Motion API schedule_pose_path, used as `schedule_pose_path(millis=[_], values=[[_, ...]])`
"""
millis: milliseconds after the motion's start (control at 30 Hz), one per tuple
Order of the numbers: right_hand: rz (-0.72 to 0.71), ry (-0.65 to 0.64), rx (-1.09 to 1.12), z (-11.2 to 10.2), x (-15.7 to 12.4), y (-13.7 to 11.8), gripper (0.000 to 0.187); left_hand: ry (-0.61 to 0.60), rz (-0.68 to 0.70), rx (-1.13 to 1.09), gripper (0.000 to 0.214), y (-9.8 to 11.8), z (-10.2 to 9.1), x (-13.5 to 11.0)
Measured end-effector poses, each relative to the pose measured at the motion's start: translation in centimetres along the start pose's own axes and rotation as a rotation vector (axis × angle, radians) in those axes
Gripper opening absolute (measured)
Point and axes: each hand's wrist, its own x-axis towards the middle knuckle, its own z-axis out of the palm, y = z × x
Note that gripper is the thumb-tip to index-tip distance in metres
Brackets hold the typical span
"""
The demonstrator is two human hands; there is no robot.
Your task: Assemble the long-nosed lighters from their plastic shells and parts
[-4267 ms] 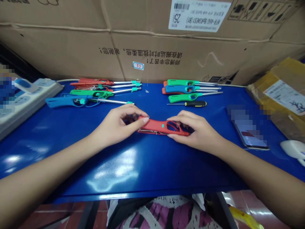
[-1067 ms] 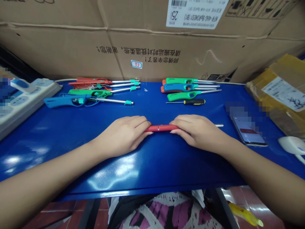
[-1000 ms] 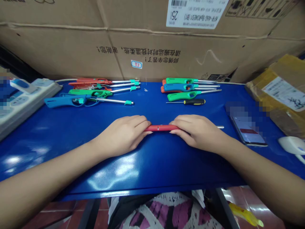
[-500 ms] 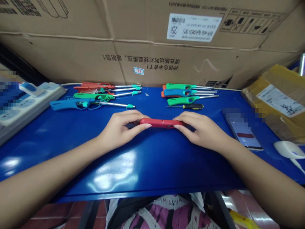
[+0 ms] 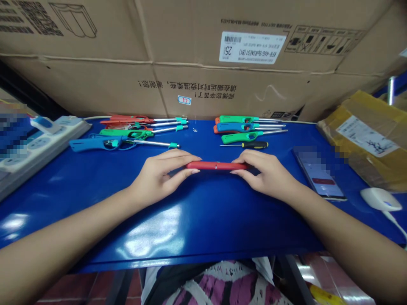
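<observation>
Between my hands, level above the blue table, is a red lighter handle [image 5: 211, 165], seen edge-on with a small light notch at its middle. My left hand [image 5: 160, 176] pinches its left end between thumb and fingers. The right end is pinched by my right hand [image 5: 262, 171] in the same way. I see no metal tube on this piece. Behind it lie a black-and-yellow screwdriver [image 5: 256, 145] and a group of finished-looking lighters, the nearest a green lighter [image 5: 237, 138]. To the left rests a blue lighter [image 5: 92, 144] among several red and green ones.
A large cardboard box [image 5: 190, 72] stands along the back of the blue table [image 5: 203, 228]. At left is a white power strip [image 5: 41, 144]. On the right are a phone [image 5: 318, 173], a white plugged-in device [image 5: 380, 199] and a taped parcel [image 5: 365, 140].
The red handle has rolled slightly between my fingers, so its narrow edge now faces me more squarely. Both hands keep their hold. The camera view has tilted up a little.
</observation>
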Motion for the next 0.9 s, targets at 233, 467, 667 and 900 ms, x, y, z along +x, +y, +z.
schedule_pose_path(millis=[233,467,667,900], values=[[-0.019,0.043,0.023,0.23,0.0,0.09,0.013,-0.009,0.035,0.053,0.025,-0.06,-0.07,0.11],[-0.007,0.06,0.063,0.43,0.16,-0.19,0.013,0.016,0.013,0.042,0.028,-0.54,0.32,-0.09],[0.015,-0.001,0.026,0.5,0.26,-0.37,0.014,-0.092,-0.086,-0.064,0.022,-0.1,0.3,-0.19],[0.022,-0.066,0.029,0.43,0.32,-0.48,0.016,-0.101,-0.142,-0.085,0.025,0.41,0.43,-0.31]])
